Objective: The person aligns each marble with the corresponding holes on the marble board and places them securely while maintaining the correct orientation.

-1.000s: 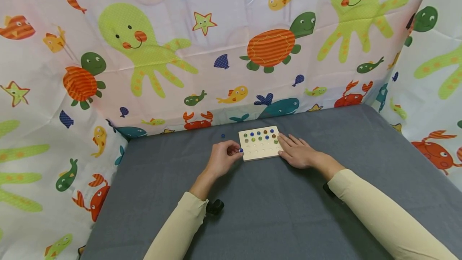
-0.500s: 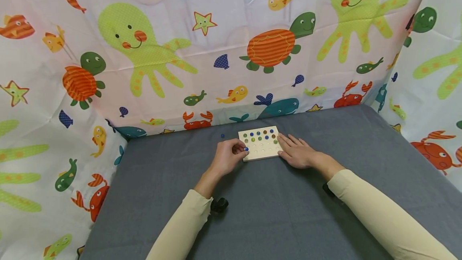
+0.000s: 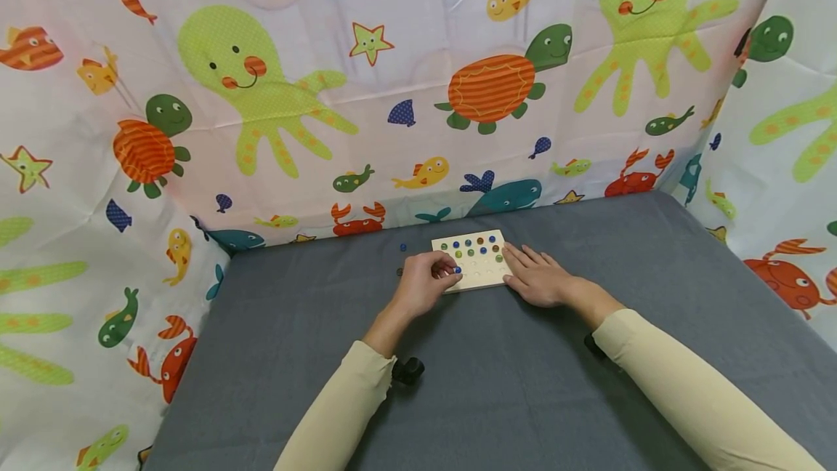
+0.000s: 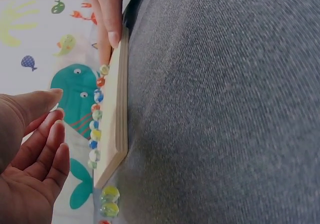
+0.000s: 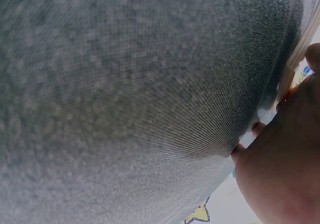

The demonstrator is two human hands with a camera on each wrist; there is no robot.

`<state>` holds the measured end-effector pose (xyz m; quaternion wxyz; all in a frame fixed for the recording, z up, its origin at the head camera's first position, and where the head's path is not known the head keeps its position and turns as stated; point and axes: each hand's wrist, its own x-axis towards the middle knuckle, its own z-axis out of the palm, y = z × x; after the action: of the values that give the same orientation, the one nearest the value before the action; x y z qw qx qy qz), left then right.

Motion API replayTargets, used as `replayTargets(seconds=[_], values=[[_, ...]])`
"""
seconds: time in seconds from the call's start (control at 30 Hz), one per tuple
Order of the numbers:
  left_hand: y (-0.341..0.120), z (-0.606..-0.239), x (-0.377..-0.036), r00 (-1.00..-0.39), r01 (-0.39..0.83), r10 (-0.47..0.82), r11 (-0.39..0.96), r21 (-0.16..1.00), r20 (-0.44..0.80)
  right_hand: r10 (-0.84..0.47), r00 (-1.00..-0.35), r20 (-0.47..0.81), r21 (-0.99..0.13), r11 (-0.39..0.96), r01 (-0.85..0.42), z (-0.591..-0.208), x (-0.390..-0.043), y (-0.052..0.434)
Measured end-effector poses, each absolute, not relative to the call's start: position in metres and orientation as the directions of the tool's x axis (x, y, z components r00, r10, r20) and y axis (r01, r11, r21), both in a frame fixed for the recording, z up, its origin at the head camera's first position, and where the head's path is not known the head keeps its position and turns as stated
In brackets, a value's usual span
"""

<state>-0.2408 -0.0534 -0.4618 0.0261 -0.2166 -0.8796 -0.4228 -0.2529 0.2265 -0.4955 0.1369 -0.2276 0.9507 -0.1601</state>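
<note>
My left hand (image 3: pixel 423 283) pinches a blue marble (image 3: pixel 458 270) between thumb and fingertips over the left part of a pale wooden board (image 3: pixel 487 279). In the left wrist view the marble is hidden behind the thumb (image 4: pixel 42 102) and fingers. Rows of small round hollows mark the board. Glass marbles in green, blue and orange-brown, such as a brown one (image 3: pixel 480 240), fill its two back rows, apart from what my hand covers. My right hand (image 3: pixel 539 278) rests with straight fingers at the board's right edge, its fingertips over the rim.
Left of the board a loose blue marble (image 3: pixel 402 247) and a darker marble (image 3: pixel 400 272) lie on the grey cloth (image 3: pixel 497 384). Yellow-green marbles (image 4: pixel 110 194) show beside the board's end in the left wrist view. A sea-animal curtain (image 3: pixel 392 137) stands behind the table.
My left hand has moved right with the blue marble, from the board's left edge to above its front hollows. A dark loose marble has come into sight behind it. The right hand stays put.
</note>
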Motion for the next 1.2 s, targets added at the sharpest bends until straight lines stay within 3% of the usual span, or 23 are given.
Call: replayTargets(seconds=[1.2], values=[[-0.004, -0.471, -0.253, -0.907, 0.384, 0.372, 0.541, 0.748, 0.196, -0.472, -0.868, -0.157, -0.383, 0.839, -0.387, -0.491, -0.248, 0.225]])
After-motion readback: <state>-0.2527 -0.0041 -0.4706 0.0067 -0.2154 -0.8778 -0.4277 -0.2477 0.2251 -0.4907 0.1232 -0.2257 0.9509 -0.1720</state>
